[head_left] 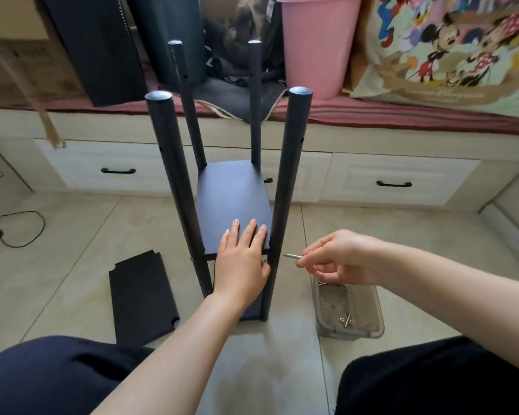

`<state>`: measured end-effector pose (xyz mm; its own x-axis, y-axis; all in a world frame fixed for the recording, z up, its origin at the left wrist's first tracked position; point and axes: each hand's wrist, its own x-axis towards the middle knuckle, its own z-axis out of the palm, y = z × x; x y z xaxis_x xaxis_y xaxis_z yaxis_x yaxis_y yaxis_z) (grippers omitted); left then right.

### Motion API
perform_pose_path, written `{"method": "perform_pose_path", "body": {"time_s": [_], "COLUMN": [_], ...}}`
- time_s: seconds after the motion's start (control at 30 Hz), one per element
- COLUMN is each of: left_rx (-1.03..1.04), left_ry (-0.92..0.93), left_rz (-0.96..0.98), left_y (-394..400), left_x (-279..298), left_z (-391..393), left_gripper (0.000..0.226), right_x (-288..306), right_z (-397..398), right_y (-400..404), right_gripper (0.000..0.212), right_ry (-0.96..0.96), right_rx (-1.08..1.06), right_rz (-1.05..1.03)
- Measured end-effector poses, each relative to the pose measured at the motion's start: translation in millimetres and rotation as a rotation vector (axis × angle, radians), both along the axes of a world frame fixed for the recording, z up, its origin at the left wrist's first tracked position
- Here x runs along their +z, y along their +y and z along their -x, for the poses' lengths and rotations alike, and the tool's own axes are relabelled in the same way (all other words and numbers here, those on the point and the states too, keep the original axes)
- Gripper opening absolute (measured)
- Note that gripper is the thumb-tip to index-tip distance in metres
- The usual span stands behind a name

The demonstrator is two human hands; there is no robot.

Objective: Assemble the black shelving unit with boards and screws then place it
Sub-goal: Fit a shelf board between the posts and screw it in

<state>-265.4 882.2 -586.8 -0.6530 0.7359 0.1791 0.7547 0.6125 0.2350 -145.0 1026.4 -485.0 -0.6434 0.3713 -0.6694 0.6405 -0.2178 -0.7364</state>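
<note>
Beige tiled floor (72, 265); white drawers (396, 181) far. Shelving unit (231, 199), 4 posts, upright at centre. Left hand (241, 259) flat on its board, fingers straight. Right hand (339, 259) pinches screw (292, 256) just right. Loose board (141, 298) near left; screw tray (349, 313) near right.

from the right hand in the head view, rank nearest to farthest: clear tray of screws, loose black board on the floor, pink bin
Measured from the right hand, which pinches a screw:
1. Clear tray of screws, on the floor just below the hand.
2. Loose black board, flat on the floor, left of the shelving unit.
3. Pink bin, up on the bench at the back.
</note>
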Motion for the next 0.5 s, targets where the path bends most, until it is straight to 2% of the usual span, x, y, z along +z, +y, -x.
{"method": "perform_pose_path", "body": {"time_s": [0.07,0.2,0.37,0.4,0.5], "left_rx": [-0.024,-0.023,0.062,0.123,0.368], "left_ry": [-0.027,-0.093,-0.175,-0.249,-0.671], "left_rz": [-0.053,-0.199,-0.56,-0.606,-0.747], "left_y": [-3,-8,-11,-11,-8], "left_x": [0,3,10,10,11], "left_z": [0,-3,-21,-26,-35], "left_gripper": [0.064,0.052,0.016,0.008,0.023], "right_x": [-12,-26,-40,-42,-42], "right_z": [0,-1,-1,0,2], "right_y": [-5,-7,0,1,7], "right_gripper": [0.02,0.008,0.006,0.004,0.007], "right_ry": [-0.013,-0.062,-0.112,-0.108,-0.077], "right_rx": [-0.07,-0.008,-0.085,-0.113,-0.183], "right_rz": [0.062,0.139,0.237,0.239,0.238]}}
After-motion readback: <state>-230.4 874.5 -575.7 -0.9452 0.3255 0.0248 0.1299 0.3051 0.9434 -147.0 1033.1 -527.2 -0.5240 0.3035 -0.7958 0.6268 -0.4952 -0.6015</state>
